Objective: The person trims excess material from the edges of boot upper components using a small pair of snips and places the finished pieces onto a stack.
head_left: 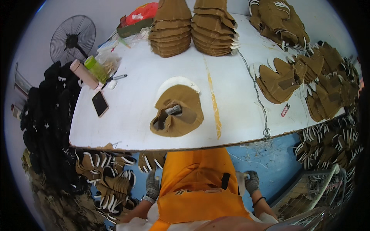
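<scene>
Both my hands wear grey knit gloves and hang low beside my orange apron (204,206), below the table's near edge. My left hand (153,185) has its fingers stretched out, with nothing visible in it. Close to a pale edge beside the apron is my right hand (252,182); its fingers look partly bent, and I cannot make out whether they grip that edge. On the white table (135,131) in front of me lies a brown curved fabric piece (183,98), apparently a shoe upper, with a white rim along its far side and a grey patch inside its opening.
Two tall stacks of brown pieces (170,34) stand at the back. More brown pieces (275,82), a cord (257,92) and a small pink cutter (285,110) lie right. A phone (100,103) and bottles (84,74) are left. A wire cart (308,192) stands lower right.
</scene>
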`<state>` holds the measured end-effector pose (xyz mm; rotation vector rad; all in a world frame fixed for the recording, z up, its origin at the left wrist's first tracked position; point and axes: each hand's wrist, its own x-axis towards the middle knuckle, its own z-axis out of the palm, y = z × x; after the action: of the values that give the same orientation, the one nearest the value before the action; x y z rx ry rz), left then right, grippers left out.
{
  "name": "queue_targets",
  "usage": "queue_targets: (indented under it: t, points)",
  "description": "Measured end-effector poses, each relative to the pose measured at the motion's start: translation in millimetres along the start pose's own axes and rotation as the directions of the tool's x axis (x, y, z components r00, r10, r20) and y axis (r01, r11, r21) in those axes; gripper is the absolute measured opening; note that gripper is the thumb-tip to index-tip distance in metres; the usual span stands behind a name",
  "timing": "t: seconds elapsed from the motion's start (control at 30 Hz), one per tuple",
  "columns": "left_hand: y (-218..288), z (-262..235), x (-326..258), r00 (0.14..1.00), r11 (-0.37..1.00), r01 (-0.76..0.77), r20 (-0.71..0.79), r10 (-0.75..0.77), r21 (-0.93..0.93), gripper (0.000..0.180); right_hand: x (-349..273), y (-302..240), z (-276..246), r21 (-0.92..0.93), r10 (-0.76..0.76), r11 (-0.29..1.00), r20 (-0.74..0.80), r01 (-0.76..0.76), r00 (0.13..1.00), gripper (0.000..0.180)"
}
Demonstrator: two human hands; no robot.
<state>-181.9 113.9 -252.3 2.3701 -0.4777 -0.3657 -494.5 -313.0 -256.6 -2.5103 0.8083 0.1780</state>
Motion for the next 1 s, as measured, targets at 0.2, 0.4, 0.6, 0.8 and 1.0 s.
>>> queue_targets:
  t: [0.2, 0.4, 0.6, 0.8, 1.0]
  points:
    - [-57.5, 31.9, 0.1, 0.922, 0.866, 0.298, 0.114, -0.37, 0.402, 0.054, 37.5, 101.9, 123.6, -0.377, 0.549, 0.828, 0.4, -0.414, 0.734, 0.031]
    - [-34.9, 49.1, 37.2, 0.875, 0.781, 0.249, 0.212, -0.435, 0.573, 0.054, 101.3, 62.6, 103.3, -0.353, 0.538, 0.834, 0.354, -0.423, 0.765, 0.034]
    - [-11.2, 35.6, 73.0, 0.851, 0.774, 0.154, 0.317, -0.42, 0.614, 0.054, 135.6, 46.5, 74.3, -0.339, 0.529, 0.843, 0.381, -0.418, 0.758, 0.036]
    - [-19.2, 46.7, 110.0, 0.885, 0.795, -0.01, 0.376, -0.276, 0.606, 0.054, 174.3, 44.5, 60.9, -0.392, 0.478, 0.854, 0.327, -0.343, 0.816, 0.038]
    - [-18.2, 34.5, 137.2, 0.886, 0.787, -0.228, 0.457, -0.077, 0.573, 0.054, 192.8, 24.7, 15.5, -0.443, 0.281, 0.888, 0.311, -0.124, 0.908, 0.041]
